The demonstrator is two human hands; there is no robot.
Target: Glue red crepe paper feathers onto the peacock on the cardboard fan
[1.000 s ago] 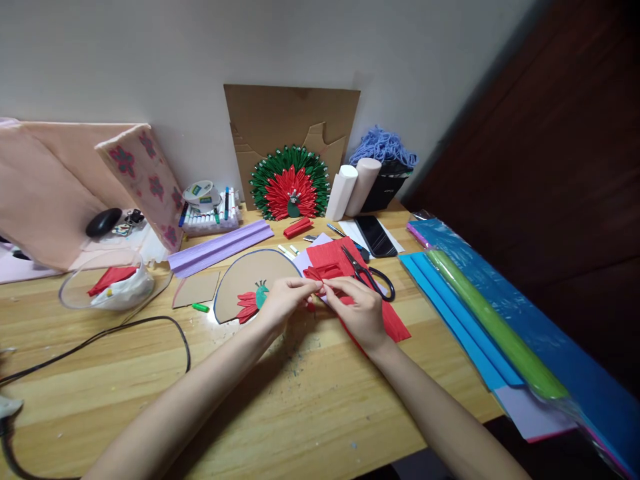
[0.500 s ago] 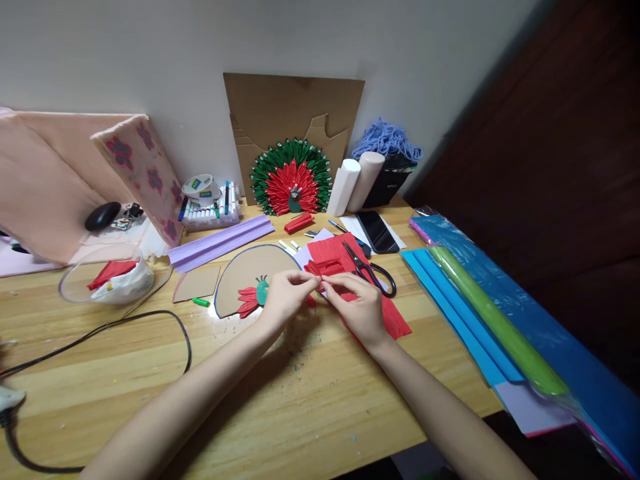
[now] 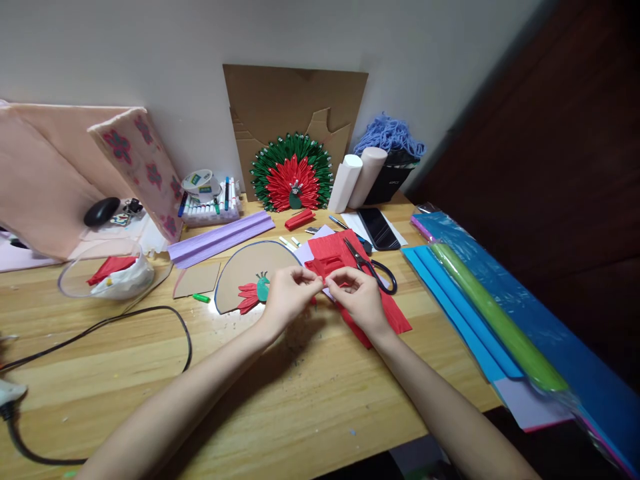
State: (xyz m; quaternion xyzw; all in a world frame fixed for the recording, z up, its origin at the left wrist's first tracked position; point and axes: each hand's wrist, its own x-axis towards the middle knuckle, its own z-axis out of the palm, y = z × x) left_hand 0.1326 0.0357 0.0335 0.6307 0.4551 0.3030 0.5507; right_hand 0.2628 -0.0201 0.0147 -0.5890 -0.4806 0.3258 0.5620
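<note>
My left hand [image 3: 293, 297] and my right hand [image 3: 361, 297] meet fingertip to fingertip, both closed in a pinch. Between them is a small piece of red crepe paper, mostly covered by the fingers. Beneath and beyond my right hand lies a red crepe paper sheet [image 3: 397, 317] with folded red strips on it. Black-handled scissors [image 3: 373, 267] rest on that sheet. Partly behind my left hand is a rounded cardboard piece [image 3: 240, 273] edged in blue. It bears a green paper bird body [image 3: 263, 289] and red paper petals [image 3: 247, 298]; my left hand hides its right part.
A finished red and green paper peacock [image 3: 293, 177] leans on cardboard at the wall. Around stand a marker box [image 3: 210, 210], a purple paper strip [image 3: 220, 240], a red stapler-like item [image 3: 300, 219], a phone [image 3: 379, 229], a plastic bowl [image 3: 75, 280], a black cable [image 3: 187, 340] and paper rolls [image 3: 490, 313].
My fingertips have shifted slightly around the small red piece, and my two hands are a touch further apart. The camera view has tilted a little; the other things stay put.
</note>
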